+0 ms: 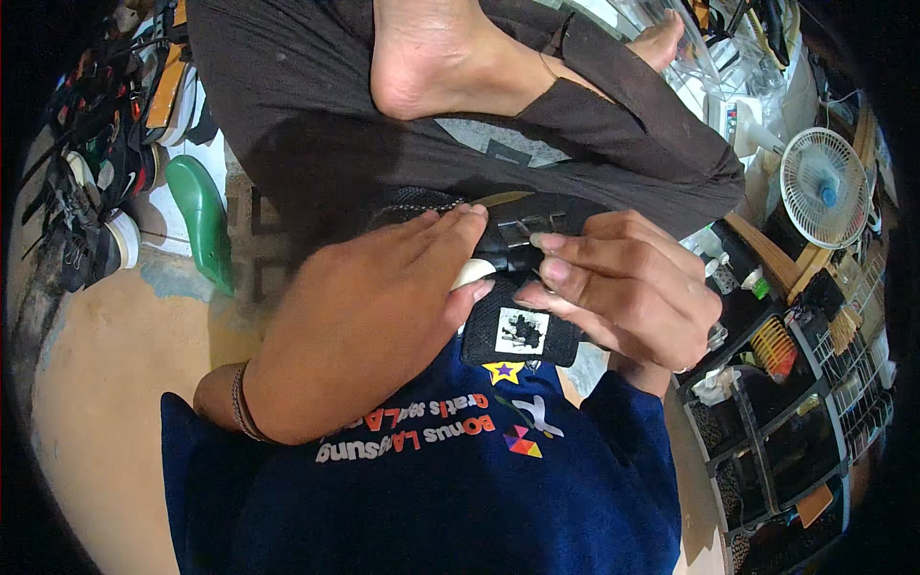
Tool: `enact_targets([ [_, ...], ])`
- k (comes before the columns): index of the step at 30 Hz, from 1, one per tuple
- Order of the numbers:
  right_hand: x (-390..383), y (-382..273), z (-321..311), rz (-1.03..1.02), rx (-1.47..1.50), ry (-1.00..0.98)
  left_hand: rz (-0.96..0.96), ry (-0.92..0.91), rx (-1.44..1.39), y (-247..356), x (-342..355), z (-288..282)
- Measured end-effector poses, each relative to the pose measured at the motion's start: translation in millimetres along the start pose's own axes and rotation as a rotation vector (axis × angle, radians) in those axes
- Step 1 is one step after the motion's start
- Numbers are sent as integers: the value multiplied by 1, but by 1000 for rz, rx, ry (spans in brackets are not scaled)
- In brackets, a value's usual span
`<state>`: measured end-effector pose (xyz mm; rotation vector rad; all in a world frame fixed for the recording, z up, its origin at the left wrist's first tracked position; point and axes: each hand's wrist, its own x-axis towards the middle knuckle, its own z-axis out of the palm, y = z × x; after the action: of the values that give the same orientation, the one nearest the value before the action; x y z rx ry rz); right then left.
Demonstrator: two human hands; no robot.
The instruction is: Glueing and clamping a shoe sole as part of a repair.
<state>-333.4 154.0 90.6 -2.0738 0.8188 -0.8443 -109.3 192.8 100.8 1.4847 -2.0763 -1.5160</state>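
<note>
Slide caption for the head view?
Left hand and right hand at a black, white-labelled item; white fan to the right.

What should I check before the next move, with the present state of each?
1. Left hand against the black item: ok.
2. Right hand with its fingertips at the black item: ok.
3. White square label facing up, uncovered: ok.
4. White piece by the left thumb fully in view: not ok, partly covered.
5. Anything pinched in the right fingertips: cannot tell.
6. Green form apart from both hands: ok.
</note>
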Motion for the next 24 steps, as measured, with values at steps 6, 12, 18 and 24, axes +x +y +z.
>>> enact_targets([
  [6, 2, -3, -5, 85, 36, -62, -15, 2, -43, 0, -1, 0],
  [12, -13, -3, -3, 91, 67, -4, -9, 26, -66, 0, -1, -1],
  [18, -16, 6, -15, -13, 19, -22, -1, 84, -97, -4, -2, 0],
  [24, -43, 51, -9, 213, 176, 120, -86, 73, -205, -19, 9, -10],
])
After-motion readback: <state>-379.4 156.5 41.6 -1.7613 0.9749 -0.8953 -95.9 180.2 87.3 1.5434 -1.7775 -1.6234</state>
